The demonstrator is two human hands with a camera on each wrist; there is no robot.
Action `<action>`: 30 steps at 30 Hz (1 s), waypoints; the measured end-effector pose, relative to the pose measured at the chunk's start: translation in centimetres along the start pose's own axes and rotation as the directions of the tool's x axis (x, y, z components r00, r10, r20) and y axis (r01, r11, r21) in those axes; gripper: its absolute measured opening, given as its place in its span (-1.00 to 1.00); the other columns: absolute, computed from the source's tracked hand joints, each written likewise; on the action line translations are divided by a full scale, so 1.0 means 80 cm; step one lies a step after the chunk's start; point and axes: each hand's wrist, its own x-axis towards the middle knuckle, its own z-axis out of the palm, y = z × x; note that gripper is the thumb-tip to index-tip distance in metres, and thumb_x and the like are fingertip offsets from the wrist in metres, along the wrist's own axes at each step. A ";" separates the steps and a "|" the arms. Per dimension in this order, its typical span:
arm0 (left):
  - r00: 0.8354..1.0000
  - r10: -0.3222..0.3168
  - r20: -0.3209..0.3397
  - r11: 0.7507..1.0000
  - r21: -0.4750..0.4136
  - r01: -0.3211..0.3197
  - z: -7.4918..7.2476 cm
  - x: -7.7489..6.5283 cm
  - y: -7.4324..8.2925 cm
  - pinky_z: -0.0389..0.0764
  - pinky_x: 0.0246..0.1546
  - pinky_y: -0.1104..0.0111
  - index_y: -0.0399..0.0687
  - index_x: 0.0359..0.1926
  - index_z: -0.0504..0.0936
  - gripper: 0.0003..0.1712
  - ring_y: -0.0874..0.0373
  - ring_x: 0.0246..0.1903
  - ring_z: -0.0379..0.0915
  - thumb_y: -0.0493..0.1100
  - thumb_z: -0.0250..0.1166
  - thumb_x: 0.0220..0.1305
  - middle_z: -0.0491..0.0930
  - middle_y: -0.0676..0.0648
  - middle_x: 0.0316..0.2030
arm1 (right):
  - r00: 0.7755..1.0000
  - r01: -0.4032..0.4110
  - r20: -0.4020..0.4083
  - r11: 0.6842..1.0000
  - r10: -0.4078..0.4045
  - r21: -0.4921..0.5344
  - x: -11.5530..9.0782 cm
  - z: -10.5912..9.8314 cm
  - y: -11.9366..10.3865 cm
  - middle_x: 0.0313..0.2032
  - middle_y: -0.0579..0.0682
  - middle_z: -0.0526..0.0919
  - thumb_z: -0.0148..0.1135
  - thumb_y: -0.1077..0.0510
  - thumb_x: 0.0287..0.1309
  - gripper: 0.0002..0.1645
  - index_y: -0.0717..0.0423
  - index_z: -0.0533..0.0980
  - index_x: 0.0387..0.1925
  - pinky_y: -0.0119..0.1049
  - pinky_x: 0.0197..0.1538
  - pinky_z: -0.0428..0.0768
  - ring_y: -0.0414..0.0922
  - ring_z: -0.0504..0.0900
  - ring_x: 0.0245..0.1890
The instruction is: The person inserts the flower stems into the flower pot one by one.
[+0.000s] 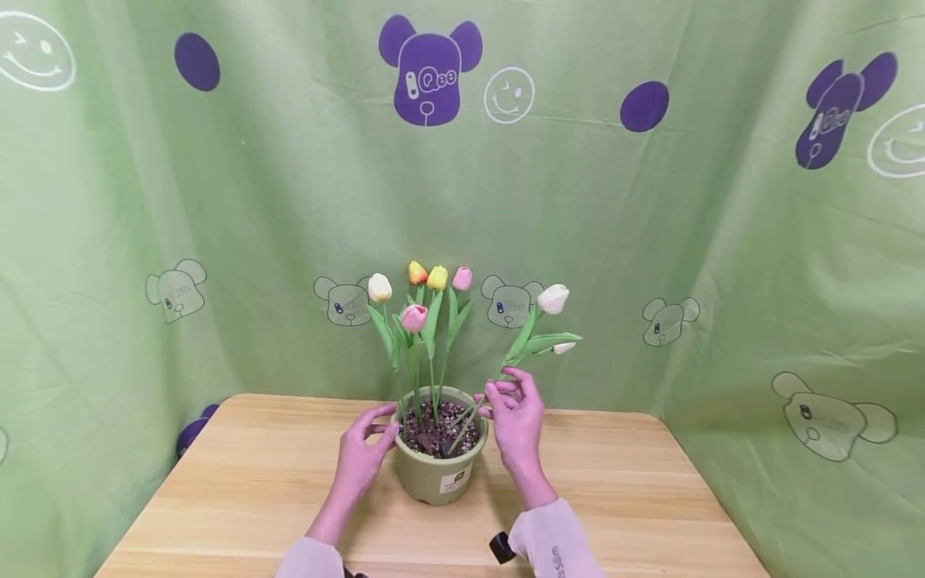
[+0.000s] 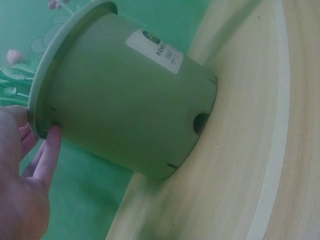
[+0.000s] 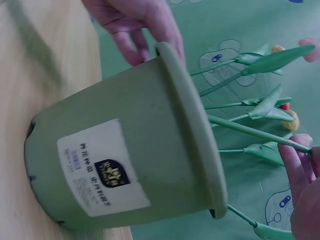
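Observation:
A light green flowerpot stands upright on the table, filled with dark, speckled soil. My left hand grips its left rim, with a finger under the lip in the left wrist view. On the right, my right hand pinches a green stem between thumb and fingers. That stem leans out to the right, its lower end down in the pot. Beyond the hand are a white tulip and a partly hidden pale bloom. Upright in the pot are a white tulip, a yellow tulip and several others.
The wooden table carries the pot near its back edge. Green curtain with printed bears hangs behind and on both sides. A small black object sits beside the right sleeve. A white label is on the pot's front.

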 end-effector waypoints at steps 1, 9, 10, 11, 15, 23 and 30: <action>1.000 -0.001 0.001 1.000 -0.001 0.001 0.000 0.000 0.000 0.84 -0.04 0.28 -0.19 0.28 0.58 -0.52 -0.11 0.02 0.65 -0.30 0.37 0.36 0.54 -0.23 0.28 | 1.000 0.010 0.007 1.000 -0.010 -0.009 -0.001 0.001 0.001 -0.17 0.17 0.63 0.28 0.48 0.26 -0.51 0.22 0.45 0.20 -0.17 -0.26 0.88 0.05 0.80 -0.29; 1.000 0.005 0.003 1.000 0.008 -0.005 0.000 0.001 -0.002 0.84 -0.08 0.32 -0.23 0.28 0.57 -0.51 -0.11 0.01 0.66 -0.30 0.37 0.36 0.55 -0.24 0.27 | 0.998 0.061 0.025 0.995 -0.059 -0.078 -0.010 0.009 0.010 -0.16 0.23 0.64 0.29 0.50 0.23 -0.53 0.26 0.49 0.16 -0.06 -0.23 0.87 0.11 0.76 -0.26; 1.000 0.005 0.004 1.000 0.008 -0.005 0.000 0.001 -0.002 0.84 -0.08 0.33 -0.22 0.28 0.58 -0.52 -0.10 0.01 0.66 -0.30 0.37 0.36 0.56 -0.23 0.27 | 0.997 0.071 0.031 0.994 -0.068 -0.084 -0.011 0.010 0.010 -0.16 0.25 0.64 0.30 0.49 0.23 -0.54 0.26 0.49 0.15 -0.03 -0.22 0.87 0.12 0.76 -0.26; 1.000 0.006 0.004 1.000 0.009 -0.006 0.000 0.002 -0.003 0.84 -0.09 0.35 -0.21 0.27 0.58 -0.52 -0.10 0.00 0.67 -0.29 0.38 0.36 0.56 -0.23 0.27 | 0.996 0.081 0.037 0.993 -0.078 -0.089 -0.012 0.010 0.011 -0.16 0.27 0.64 0.30 0.49 0.23 -0.54 0.27 0.49 0.15 0.01 -0.21 0.86 0.12 0.76 -0.27; 1.000 0.006 0.007 1.000 0.011 -0.006 0.000 0.002 -0.003 0.84 -0.08 0.33 -0.17 0.27 0.59 -0.52 -0.10 0.01 0.67 -0.29 0.39 0.35 0.56 -0.22 0.27 | 0.991 0.120 0.067 0.989 -0.114 -0.088 -0.018 0.014 0.017 -0.17 0.33 0.64 0.30 0.50 0.23 -0.55 0.29 0.49 0.14 -0.01 -0.23 0.87 0.21 0.77 -0.29; 1.000 0.000 0.005 1.000 0.014 0.000 -0.002 0.003 -0.005 0.84 -0.07 0.33 -0.15 0.27 0.59 -0.52 -0.11 0.02 0.66 -0.29 0.39 0.35 0.55 -0.22 0.28 | 0.977 0.198 0.094 0.976 -0.190 -0.088 -0.023 0.016 0.033 -0.20 0.33 0.64 0.31 0.53 0.19 -0.56 0.36 0.50 0.10 -0.05 -0.30 0.86 -0.05 0.75 -0.34; 1.000 0.007 0.008 1.000 -0.001 -0.007 -0.002 0.003 -0.004 0.84 -0.08 0.37 -0.14 0.27 0.59 -0.52 -0.10 0.02 0.66 -0.27 0.39 0.36 0.54 -0.23 0.29 | 0.973 0.193 0.146 0.977 -0.179 -0.090 -0.025 0.016 0.034 -0.19 0.31 0.64 0.31 0.51 0.21 -0.57 0.33 0.50 0.11 -0.09 -0.28 0.87 -0.17 0.74 -0.35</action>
